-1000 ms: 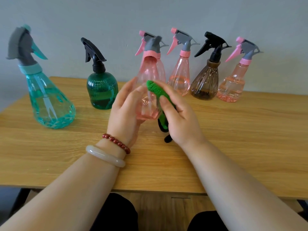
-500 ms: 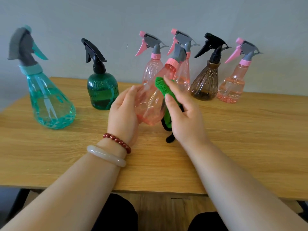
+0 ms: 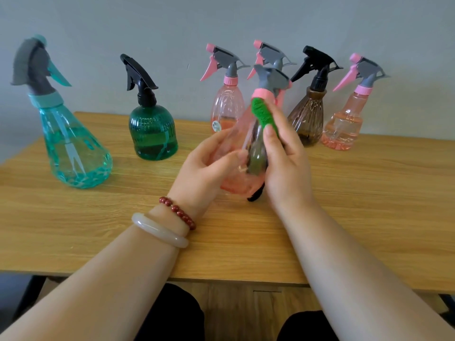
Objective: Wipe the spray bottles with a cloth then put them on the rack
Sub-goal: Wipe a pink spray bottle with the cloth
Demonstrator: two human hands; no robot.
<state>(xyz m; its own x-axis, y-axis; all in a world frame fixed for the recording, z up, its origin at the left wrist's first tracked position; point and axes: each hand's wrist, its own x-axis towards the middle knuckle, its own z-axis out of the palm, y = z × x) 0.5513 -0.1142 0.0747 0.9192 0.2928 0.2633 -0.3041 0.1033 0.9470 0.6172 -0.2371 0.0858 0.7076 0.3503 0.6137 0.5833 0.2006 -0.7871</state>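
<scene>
Over the table (image 3: 98, 230), left hand (image 3: 204, 168) grips pink bottle (image 3: 235, 185); right hand (image 3: 285, 163) seemingly pinches cloth (image 3: 263, 114) against it.

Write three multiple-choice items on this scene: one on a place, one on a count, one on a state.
1. Which stands furthest left on the wooden table?
A. clear teal cone-shaped spray bottle
B. brown ribbed spray bottle
C. dark green round spray bottle

2. How many spray bottles have black trigger heads?
A. one
B. two
C. four

3. The pale pink clear spray bottle in front is:
A. standing untouched
B. held by the left hand while the right hand presses a green cloth on it
C. lying on a rack

Answers: 1 A, it is nearest the table's left edge. 2 B, only the dark green and brown bottles have them. 3 B, fingers wrap its body and the cloth lies below its collar.
</scene>
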